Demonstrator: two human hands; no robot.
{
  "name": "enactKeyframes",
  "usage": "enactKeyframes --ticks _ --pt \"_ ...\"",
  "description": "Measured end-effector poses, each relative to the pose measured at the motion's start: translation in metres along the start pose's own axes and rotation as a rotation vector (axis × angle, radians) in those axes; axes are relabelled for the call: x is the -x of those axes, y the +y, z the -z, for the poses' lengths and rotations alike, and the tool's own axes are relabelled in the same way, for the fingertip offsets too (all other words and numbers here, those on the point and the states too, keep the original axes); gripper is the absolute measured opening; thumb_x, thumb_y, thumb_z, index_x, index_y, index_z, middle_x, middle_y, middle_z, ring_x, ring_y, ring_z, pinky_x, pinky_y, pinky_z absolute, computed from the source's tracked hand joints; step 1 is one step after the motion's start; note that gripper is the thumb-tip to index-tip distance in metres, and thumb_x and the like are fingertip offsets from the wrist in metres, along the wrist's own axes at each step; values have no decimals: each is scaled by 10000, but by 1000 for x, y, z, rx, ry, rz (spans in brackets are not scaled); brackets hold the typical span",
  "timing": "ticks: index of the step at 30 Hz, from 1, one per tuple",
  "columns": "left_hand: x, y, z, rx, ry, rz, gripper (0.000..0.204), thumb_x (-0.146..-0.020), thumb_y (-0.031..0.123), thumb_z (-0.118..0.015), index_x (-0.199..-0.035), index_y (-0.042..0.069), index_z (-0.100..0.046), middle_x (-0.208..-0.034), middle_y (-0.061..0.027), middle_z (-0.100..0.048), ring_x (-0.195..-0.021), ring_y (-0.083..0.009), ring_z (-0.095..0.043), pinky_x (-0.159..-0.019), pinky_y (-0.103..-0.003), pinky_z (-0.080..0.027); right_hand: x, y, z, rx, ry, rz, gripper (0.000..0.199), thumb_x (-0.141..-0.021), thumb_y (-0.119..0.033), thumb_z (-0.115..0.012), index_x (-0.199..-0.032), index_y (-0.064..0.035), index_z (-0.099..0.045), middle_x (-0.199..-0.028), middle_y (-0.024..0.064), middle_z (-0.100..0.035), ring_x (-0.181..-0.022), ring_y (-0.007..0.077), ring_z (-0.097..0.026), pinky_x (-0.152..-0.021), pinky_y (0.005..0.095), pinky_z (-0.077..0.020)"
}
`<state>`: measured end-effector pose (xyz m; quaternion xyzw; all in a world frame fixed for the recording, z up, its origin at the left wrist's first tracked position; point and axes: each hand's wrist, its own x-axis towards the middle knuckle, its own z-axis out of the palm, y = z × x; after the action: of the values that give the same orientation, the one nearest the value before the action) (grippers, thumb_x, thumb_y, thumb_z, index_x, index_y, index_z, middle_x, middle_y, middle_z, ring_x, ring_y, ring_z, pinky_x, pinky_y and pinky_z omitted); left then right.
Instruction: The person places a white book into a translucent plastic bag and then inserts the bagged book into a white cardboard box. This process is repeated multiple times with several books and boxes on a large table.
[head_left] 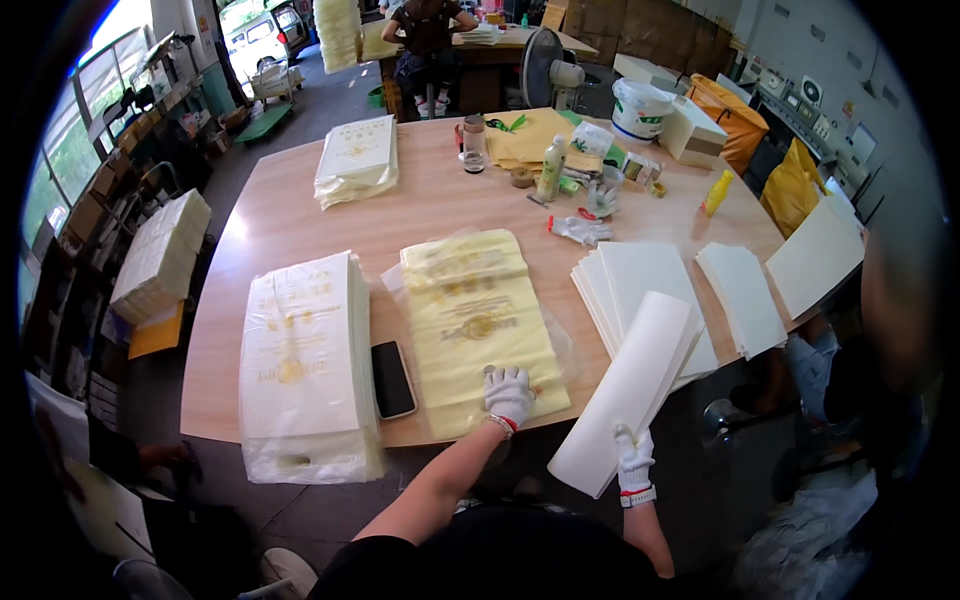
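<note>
My left hand (509, 395), in a white knit glove, rests on the near end of a stack of pale yellow printed plastic bags (470, 290), fingers spread over it. In my right hand (634, 458), also gloved, a white card sheet (630, 390) is gripped by its near edge. That sheet bows slightly and leans over the table's front edge, partly covering a fanned stack of white sheets (650, 275). Left of the yellow bags lies a black phone (393, 380). Beside it sits a thick stack of filled white plastic bags (300, 350).
More white sheets (742, 300) and a larger sheet (816, 258) lie rightward on the wooden table (260, 210). Farther back are a bag stack (357, 155), a glass jar (473, 145), a bottle (551, 168), a loose glove (580, 229) and a white bucket (640, 110). A person (428, 40) works beyond.
</note>
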<state>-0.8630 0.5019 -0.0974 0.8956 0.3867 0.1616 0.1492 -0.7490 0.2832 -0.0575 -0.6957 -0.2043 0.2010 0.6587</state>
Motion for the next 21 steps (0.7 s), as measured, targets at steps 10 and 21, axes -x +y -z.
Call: enactKeyframes --ticks 10,21 --pt "-2 -50 -13 352 -282 -214 275 -827 309 -525 -876 47 -591 -920 -185 -613 -820 -357 -570 -732 -434 -446 -29 30 -98 -669 -511 -354 626 -826 -375 -613 -1289 -16 -392 -1227 56 -487 -1129 168 -464 -968 314 -370" --pt "-62 -130 44 2056 -182 629 149 -884 58 -460 -1028 67 -496 -903 -47 -608 -615 -117 -550 -722 -301 -519 -52 -41 -72 150 -443 72 302 -800 -197 -658 -1062 -66 -582 -915 49 -622 -826 169 -591 -726 309 -483"
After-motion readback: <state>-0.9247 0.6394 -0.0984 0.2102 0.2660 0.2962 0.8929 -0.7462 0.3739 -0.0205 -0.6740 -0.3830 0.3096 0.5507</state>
